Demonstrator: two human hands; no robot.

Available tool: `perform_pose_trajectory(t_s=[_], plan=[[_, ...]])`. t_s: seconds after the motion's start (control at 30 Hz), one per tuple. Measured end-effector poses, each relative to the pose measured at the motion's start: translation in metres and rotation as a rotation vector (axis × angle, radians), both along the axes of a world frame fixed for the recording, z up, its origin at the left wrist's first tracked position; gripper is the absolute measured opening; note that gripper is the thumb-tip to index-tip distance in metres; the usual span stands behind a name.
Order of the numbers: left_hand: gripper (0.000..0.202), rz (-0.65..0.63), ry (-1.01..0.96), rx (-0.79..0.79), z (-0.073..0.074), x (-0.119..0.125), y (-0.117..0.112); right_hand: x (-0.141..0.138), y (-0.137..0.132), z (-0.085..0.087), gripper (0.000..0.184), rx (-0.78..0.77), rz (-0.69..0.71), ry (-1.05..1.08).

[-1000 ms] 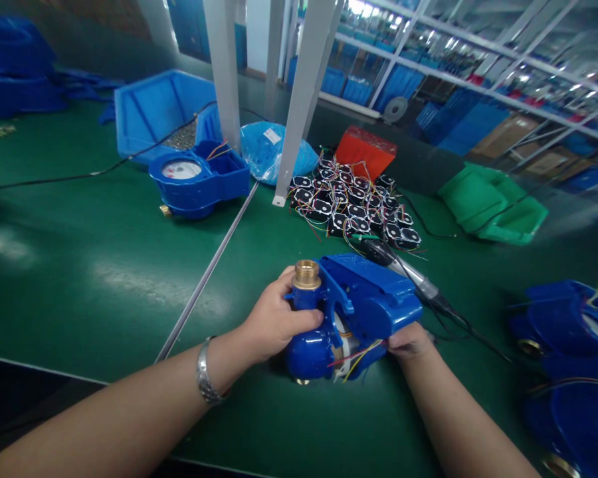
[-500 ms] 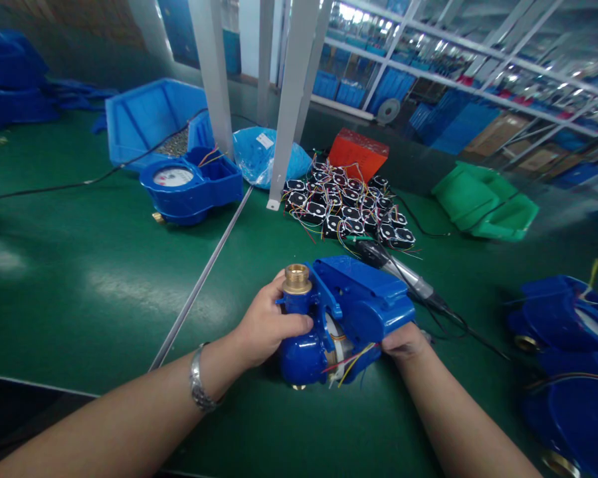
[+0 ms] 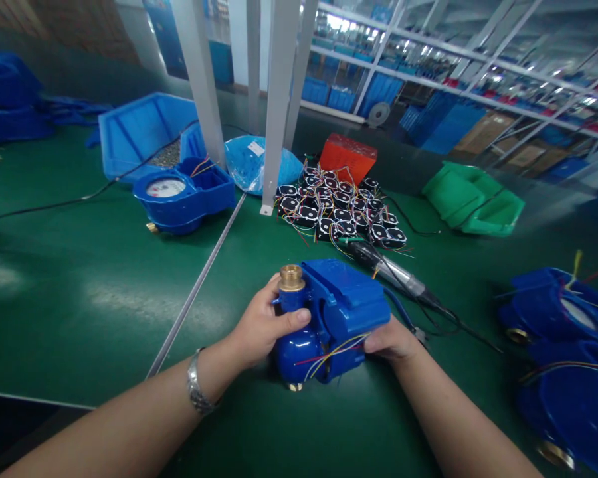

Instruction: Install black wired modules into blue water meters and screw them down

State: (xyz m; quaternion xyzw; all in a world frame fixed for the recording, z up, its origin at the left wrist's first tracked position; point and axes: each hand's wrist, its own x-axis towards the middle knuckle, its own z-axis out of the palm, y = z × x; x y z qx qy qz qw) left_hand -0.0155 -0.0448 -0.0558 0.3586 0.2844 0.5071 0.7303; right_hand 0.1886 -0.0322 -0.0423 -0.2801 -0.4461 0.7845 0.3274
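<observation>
A blue water meter body [image 3: 329,325] stands on its side on the green bench [image 3: 80,285], with a brass threaded end [image 3: 292,277] pointing up and red and yellow wires hanging from its open side. My left hand [image 3: 264,325] is wrapped round the round blue body just under the brass end. My right hand [image 3: 391,340] grips the lower right edge of the blue housing; its fingers are partly hidden under it.
Another blue meter [image 3: 179,196] with a dial lies at the back left beside a blue bin [image 3: 139,129]. A pile of black wired modules [image 3: 339,209], a red box [image 3: 347,158], a green tray [image 3: 471,199], an electric screwdriver [image 3: 389,269] and more blue housings [image 3: 563,338] lie around. White posts [image 3: 274,99] rise mid-bench.
The meter's housing has turned in my hands so the open side with the metal part is less exposed. Both hands keep their grip, and the view has shifted slightly.
</observation>
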Motion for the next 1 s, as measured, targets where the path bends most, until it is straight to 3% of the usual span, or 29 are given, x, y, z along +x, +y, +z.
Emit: perform_pose_trajectory(t_s=[0.17,0.23,0.4,0.57,0.73,0.87,1.0], plan=[[0.046,-0.022,0.051,-0.008,0.0,0.001,0.0,0.001,-0.001,-0.001,0.069,0.051,-0.01,-0.026],[0.048,0.001,0.132,0.047,-0.001,0.001,0.001,0.001,-0.002,-0.001,0.067,0.047,-0.019,-0.037],[0.055,0.056,0.27,0.116,-0.001,0.001,0.002,-0.002,-0.003,0.003,0.072,0.082,-0.016,-0.069],[0.06,0.021,0.195,0.004,0.003,-0.001,0.003,-0.009,-0.009,0.003,0.088,0.153,-0.025,-0.124],[0.043,0.033,0.089,-0.15,0.002,-0.003,0.004,-0.013,-0.017,0.001,0.111,0.169,-0.071,-0.222],[0.025,0.038,-0.008,-0.28,0.0,-0.004,0.008,-0.011,-0.013,-0.005,0.092,0.119,-0.077,-0.137],[0.026,-0.02,-0.027,-0.377,0.004,-0.002,0.009,-0.02,-0.015,-0.008,0.073,0.077,-0.187,-0.108]])
